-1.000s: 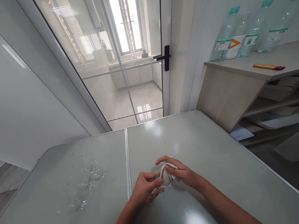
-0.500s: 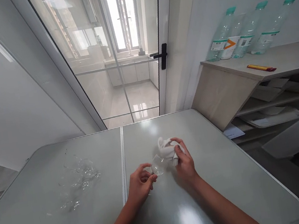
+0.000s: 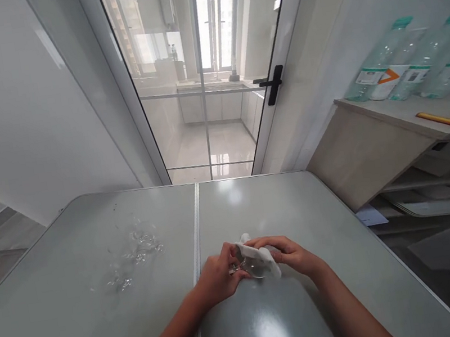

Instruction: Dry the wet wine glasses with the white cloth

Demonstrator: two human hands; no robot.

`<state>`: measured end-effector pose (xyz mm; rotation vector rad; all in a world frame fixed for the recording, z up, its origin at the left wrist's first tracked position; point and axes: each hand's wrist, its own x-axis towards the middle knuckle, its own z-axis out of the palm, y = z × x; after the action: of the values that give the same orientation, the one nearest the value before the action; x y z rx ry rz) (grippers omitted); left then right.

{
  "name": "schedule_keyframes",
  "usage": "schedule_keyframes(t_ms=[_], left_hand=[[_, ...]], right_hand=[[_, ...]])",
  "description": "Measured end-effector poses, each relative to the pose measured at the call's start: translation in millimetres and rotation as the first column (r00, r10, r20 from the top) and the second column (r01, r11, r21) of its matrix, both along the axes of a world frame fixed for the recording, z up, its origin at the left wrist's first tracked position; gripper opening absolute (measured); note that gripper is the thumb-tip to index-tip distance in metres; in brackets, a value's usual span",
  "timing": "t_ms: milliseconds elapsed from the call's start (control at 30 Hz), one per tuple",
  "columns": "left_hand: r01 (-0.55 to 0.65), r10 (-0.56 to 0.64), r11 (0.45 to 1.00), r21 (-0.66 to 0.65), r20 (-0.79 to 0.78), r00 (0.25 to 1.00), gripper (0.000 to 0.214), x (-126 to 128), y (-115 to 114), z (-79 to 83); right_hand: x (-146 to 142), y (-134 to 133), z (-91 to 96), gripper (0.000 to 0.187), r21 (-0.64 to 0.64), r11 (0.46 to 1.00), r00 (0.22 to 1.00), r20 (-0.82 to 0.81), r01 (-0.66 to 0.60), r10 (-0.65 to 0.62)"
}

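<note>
My left hand [image 3: 220, 274] is closed on a small clear cup [image 3: 258, 270], its thumb and fingers round the near end. The cup's bowl points to the right, and its exact shape is partly hidden. A white cloth [image 3: 255, 251] lies over the cup's upper side. From the right, my right hand [image 3: 293, 254] grips this cloth and presses it against the cup. Both hands meet just above the table, right of its seam.
Several clear, shiny pieces [image 3: 141, 247] lie on the left half of the grey table [image 3: 63, 331]. A glass door [image 3: 228, 134] stands behind. At right, a wooden shelf [image 3: 378, 138] bears plastic bottles [image 3: 375, 68] and a yellow-red packet [image 3: 441, 119].
My right hand has brought the white cloth leftward and down onto the clear cup. Hands that were apart are now together. The view has turned a little to the left.
</note>
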<state>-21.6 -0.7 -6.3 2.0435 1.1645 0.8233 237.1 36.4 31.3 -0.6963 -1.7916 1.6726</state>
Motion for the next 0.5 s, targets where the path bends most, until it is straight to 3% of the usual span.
schedule_keyframes(t_ms=[100, 233, 300, 400, 500], left_hand=[[0.034, -0.034, 0.999, -0.016, 0.032, 0.999, 0.040, -2, 0, 4.5], [0.057, -0.057, 0.998, 0.006, 0.043, 0.997, 0.039, -2, -1, 0.8], [0.097, -0.091, 0.987, 0.126, -0.050, 0.995, 0.029, 1, -3, -5.4], [0.197, -0.149, 0.921, 0.337, -0.163, 0.975, 0.006, 9, -7, -13.3], [0.208, -0.128, 0.855, 0.475, -0.195, 0.972, 0.012, 17, -9, -15.8]], right_hand=[[12, 4, -8.6, 0.052, -0.022, 0.998, 0.997, 0.059, -0.056, 0.057], [14, 5, -19.0, 0.045, -0.080, 0.997, 0.998, 0.062, -0.023, 0.028], [6, 4, -18.7, 0.048, -0.058, 0.998, 0.995, 0.100, -0.023, 0.028], [-8, 1, -14.1, 0.042, -0.001, 1.000, 0.986, 0.164, -0.028, 0.028], [-14, 1, -14.3, 0.027, -0.045, 0.999, 0.982, 0.190, 0.004, 0.005]])
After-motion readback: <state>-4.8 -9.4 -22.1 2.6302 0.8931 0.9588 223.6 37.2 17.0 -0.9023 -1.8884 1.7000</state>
